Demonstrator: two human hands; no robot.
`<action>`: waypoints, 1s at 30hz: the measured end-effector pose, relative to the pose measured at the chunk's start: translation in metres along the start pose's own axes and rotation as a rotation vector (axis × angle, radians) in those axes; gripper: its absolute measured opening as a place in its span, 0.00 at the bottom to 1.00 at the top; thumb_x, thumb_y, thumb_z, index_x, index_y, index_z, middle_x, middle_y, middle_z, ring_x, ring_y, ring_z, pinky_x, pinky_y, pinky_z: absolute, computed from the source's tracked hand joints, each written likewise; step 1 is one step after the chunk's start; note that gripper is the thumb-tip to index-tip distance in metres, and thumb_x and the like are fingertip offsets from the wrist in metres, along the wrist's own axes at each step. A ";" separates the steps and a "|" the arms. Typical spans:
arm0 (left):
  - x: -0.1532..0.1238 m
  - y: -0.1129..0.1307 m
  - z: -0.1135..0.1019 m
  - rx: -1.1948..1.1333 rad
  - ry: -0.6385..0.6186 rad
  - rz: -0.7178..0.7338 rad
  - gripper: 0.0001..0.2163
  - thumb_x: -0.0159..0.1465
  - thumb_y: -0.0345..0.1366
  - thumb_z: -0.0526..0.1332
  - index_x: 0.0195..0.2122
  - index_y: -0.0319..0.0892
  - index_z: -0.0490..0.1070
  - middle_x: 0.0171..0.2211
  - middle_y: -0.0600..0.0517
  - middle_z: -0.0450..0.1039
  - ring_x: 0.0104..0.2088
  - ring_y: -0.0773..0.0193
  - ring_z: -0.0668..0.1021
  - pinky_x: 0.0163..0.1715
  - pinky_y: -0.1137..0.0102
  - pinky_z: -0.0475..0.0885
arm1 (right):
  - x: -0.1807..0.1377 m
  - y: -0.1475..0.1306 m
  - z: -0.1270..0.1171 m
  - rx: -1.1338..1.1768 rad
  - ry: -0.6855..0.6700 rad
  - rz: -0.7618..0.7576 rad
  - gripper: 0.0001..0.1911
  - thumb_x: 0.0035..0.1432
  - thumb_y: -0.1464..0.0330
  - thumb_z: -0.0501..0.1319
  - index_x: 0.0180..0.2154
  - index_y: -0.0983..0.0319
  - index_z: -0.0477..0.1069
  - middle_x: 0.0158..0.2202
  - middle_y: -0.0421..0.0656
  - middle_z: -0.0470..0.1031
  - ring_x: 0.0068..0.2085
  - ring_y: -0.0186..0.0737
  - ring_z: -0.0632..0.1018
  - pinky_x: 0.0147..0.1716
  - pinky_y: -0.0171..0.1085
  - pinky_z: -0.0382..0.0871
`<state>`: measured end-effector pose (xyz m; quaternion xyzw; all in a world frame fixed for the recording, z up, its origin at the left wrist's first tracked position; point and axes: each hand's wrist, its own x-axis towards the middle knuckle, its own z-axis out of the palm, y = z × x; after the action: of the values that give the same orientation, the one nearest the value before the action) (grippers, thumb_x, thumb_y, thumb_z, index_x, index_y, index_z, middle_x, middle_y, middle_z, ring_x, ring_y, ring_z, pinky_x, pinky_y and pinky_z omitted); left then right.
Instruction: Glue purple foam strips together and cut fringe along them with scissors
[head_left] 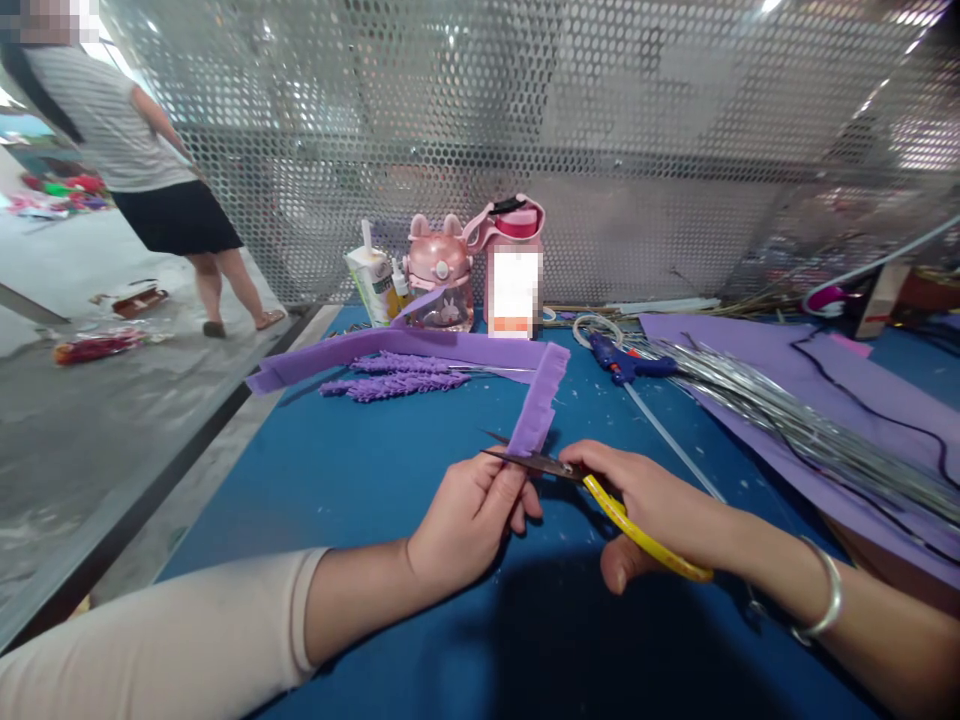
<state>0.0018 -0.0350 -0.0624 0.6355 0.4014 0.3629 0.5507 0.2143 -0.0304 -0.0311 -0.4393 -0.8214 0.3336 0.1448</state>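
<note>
My left hand (469,515) pinches the near end of a long purple fringed strip (541,395) that runs away across the blue table (360,470) and bends left. My right hand (652,505) grips yellow-handled scissors (600,495). Their open blades meet the strip's end just beside my left fingertips. A silver bangle (821,590) sits on my right wrist.
Finished purple flower sprigs (394,378) lie behind the strip. Two pink bottles (480,265) and a drink carton (370,280) stand at the perforated metal wall. A blue glue gun (622,360), silver wires (780,415) and purple sheet (847,390) lie right. A person (142,150) stands far left.
</note>
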 end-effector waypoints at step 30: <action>-0.001 -0.001 0.000 -0.020 -0.011 -0.032 0.21 0.66 0.44 0.47 0.26 0.37 0.70 0.17 0.54 0.66 0.18 0.72 0.68 0.22 0.76 0.64 | 0.005 0.004 0.001 0.014 0.010 -0.003 0.25 0.43 0.51 0.66 0.38 0.61 0.70 0.28 0.38 0.67 0.26 0.33 0.64 0.24 0.31 0.61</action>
<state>0.0014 -0.0357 -0.0635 0.6254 0.4049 0.3544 0.5651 0.2139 -0.0251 -0.0347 -0.4389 -0.8190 0.3367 0.1524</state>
